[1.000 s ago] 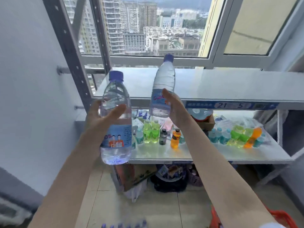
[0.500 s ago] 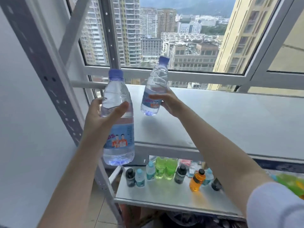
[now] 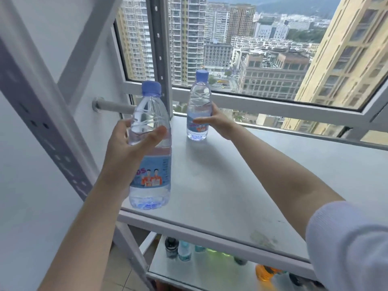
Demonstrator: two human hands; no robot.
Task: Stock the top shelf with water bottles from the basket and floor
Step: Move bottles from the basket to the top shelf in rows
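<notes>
Your left hand (image 3: 123, 152) wrapped the near bottle (image 3: 151, 175) so that its fingers (image 3: 125, 125) lay mostly behind the clear plastic, only the thumb in plain sight. The far bottle (image 3: 198, 97) had a label too blurred to read, and your right hand (image 3: 220, 122) covered its right side. Under the top shelf (image 3: 231, 185), the drinks (image 3: 184, 252) on the lower shelf (image 3: 210, 276) were half hidden by its front lip and smeared; an orange bottle (image 3: 265, 273) showed only in part. Your white sleeve (image 3: 352, 248) ran off the right and bottom edges

Upright far bottle (image 3: 197, 114) on top shelf (image 3: 252, 175); upright near bottle (image 3: 150, 154) at front-left corner.
</notes>
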